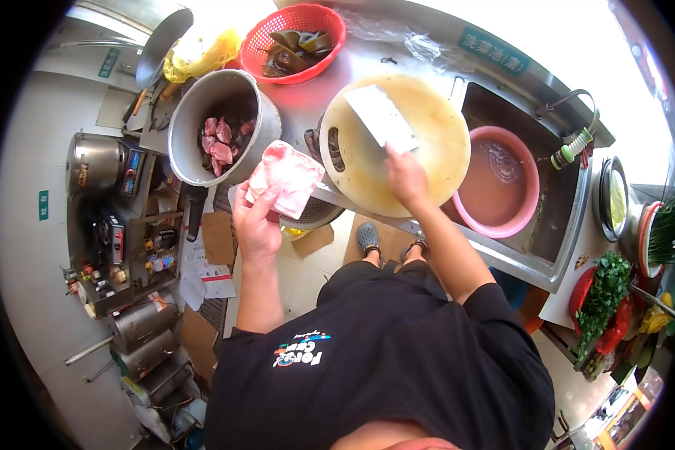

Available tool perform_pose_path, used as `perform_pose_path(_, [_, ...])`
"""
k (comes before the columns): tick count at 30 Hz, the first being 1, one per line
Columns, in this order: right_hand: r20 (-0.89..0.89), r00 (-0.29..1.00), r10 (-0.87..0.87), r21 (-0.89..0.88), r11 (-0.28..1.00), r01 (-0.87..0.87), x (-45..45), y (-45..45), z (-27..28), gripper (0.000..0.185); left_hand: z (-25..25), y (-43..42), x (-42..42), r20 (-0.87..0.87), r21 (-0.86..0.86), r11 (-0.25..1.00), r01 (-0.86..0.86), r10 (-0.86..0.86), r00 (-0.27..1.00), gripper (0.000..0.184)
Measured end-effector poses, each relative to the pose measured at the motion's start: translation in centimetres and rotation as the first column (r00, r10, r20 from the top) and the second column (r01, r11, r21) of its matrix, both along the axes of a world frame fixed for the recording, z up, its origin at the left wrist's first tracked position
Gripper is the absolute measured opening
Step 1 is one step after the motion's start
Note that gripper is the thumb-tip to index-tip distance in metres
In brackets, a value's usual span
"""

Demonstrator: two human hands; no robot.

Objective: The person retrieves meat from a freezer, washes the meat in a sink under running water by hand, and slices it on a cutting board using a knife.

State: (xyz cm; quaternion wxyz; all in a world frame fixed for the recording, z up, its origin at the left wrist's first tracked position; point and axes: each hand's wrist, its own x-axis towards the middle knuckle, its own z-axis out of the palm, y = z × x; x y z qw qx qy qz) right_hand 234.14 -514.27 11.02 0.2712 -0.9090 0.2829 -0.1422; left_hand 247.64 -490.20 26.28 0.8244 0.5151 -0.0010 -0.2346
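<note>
The left hand [258,222], fingers pinching a raw meat slab [285,174], is nearer the pot [266,109], while the right hand [407,178], closed around the handle, holds a cleaver [379,114] over the chopping board [436,135], rightward of the meat, blade slanting far-left.

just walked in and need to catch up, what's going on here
A person holds a slab of raw meat up in the left hand, beside the round cutting board. The right hand grips a cleaver over the board. Pink meat chunks are in the pot to the left, and a pink basin of cloudy water stands in the sink.
</note>
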Motion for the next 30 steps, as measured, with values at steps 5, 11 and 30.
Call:
perform_pose_path(5, [-0.104,0.89,-0.445,-0.124,0.893,0.432,-6.0,-7.2,-0.7,0.045,-0.9,-1.5,0.4,-0.046,-0.026,0.997,0.067,-0.069,0.997,0.037])
perform_pose_path(11, [0.021,0.996,-0.089,-0.072,0.993,0.09,-9.0,4.2,2.4,0.051,-2.0,-4.1,0.5,-0.086,-0.077,0.988,0.133,-0.14,0.986,0.038])
perform_pose_path(30, [-0.078,0.733,-0.676,0.826,0.368,0.427,-28.4,-8.6,4.0,0.022,-6.1,-19.3,-11.7,-0.19,-0.002,0.84,0.543,-0.533,0.824,0.033])
